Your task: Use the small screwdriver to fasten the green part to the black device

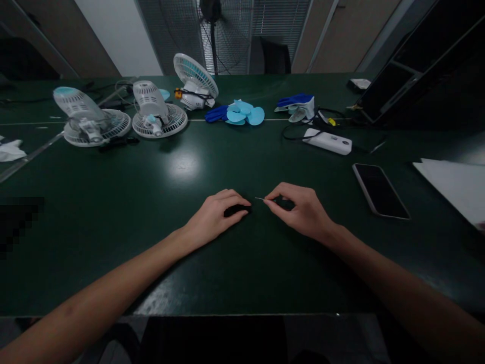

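My right hand (299, 207) pinches a thin, needle-like metal piece (259, 198) between thumb and index finger. Its free end points left, towards my other hand. My left hand (220, 215) rests on the dark green table (212, 283), thumb and index finger curled together in a pinch. What lies between those fingertips, if anything, is too dark and small to make out. A narrow gap separates the two hands, and the metal piece reaches into it without visibly touching the left fingers.
A phone (381, 191) and paper sheets (454, 187) lie to the right. Further back are a white power bank-like device (328, 141), gloves (297, 107), a light blue fan blade (245, 112) and small white fans (161, 120). The table's front edge (212, 316) runs below my forearms.
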A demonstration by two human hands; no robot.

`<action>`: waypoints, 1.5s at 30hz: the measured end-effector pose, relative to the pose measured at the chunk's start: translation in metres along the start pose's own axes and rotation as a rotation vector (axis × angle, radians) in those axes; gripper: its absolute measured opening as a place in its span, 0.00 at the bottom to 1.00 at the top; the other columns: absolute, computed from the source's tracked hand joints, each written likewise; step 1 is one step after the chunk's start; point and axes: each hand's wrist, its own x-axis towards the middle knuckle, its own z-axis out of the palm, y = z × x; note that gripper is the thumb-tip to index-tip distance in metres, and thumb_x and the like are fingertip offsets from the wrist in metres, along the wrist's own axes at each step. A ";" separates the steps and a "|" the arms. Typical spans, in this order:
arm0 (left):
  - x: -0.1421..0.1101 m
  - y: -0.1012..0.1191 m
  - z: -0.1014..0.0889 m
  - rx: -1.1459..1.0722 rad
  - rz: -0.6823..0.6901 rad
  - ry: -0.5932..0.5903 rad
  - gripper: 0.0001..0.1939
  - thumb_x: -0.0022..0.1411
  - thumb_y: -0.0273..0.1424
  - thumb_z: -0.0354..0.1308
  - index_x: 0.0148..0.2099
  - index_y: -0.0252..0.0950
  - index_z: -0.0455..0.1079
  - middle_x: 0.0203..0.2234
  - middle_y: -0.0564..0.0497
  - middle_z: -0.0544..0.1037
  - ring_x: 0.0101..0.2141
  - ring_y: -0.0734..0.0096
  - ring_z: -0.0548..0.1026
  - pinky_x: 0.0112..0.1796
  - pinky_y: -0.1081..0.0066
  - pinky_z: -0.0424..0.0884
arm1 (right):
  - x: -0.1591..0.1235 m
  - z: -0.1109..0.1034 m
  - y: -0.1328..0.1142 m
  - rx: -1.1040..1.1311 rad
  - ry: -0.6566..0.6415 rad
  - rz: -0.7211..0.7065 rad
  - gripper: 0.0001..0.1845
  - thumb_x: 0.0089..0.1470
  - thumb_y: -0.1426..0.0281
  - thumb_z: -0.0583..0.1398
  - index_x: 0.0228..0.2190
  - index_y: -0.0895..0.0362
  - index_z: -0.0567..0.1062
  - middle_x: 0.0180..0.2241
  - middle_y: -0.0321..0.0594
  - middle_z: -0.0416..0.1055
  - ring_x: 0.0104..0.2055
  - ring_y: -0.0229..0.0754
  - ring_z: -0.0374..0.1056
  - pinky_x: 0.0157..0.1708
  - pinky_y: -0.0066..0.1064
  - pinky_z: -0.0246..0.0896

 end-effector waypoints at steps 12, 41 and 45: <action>-0.010 -0.003 -0.003 0.007 -0.031 -0.007 0.19 0.70 0.31 0.60 0.62 0.44 0.70 0.48 0.50 0.78 0.47 0.66 0.75 0.50 0.63 0.72 | 0.002 0.003 0.006 0.024 -0.021 0.028 0.05 0.64 0.69 0.62 0.41 0.56 0.78 0.38 0.40 0.76 0.38 0.41 0.72 0.34 0.33 0.66; -0.136 -0.138 -0.174 0.520 -0.652 0.387 0.33 0.61 0.56 0.59 0.61 0.41 0.71 0.50 0.50 0.78 0.43 0.62 0.76 0.44 0.68 0.72 | -0.001 0.001 0.011 0.088 -0.058 0.037 0.08 0.65 0.68 0.61 0.44 0.56 0.77 0.41 0.41 0.77 0.40 0.42 0.74 0.39 0.35 0.70; -0.144 -0.140 -0.178 0.586 -0.784 0.422 0.34 0.59 0.58 0.58 0.57 0.39 0.73 0.45 0.50 0.80 0.37 0.64 0.76 0.36 0.71 0.72 | -0.002 0.001 0.011 0.083 -0.057 0.029 0.08 0.65 0.68 0.61 0.45 0.56 0.77 0.41 0.42 0.77 0.41 0.42 0.74 0.39 0.36 0.70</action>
